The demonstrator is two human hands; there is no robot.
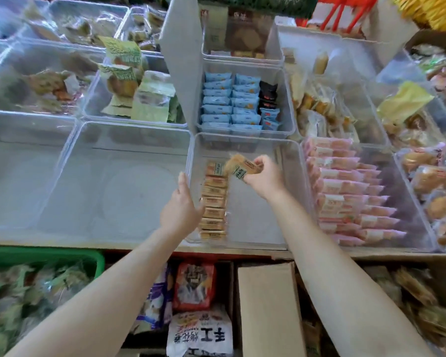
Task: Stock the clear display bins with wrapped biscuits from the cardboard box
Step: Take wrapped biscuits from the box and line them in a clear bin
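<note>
The clear bin (pixel 289 191) nearest the person holds one row of tan wrapped biscuits (pixel 213 199) along its left wall, with bare floor to the right of the row; beyond this bin sits a bin of blue packets (pixel 229 101), to its right a bin of pink packets (pixel 345 191), to its left an empty bin (pixel 119 176). The right hand (pixel 262 176) hovers over the bin, fingers curled round a few biscuit packs (pixel 240 167). The left hand (pixel 182 204) rests straight-fingered against the bin's left wall beside the row, and the cardboard box (pixel 268 305) lies below the tabletop edge.
</note>
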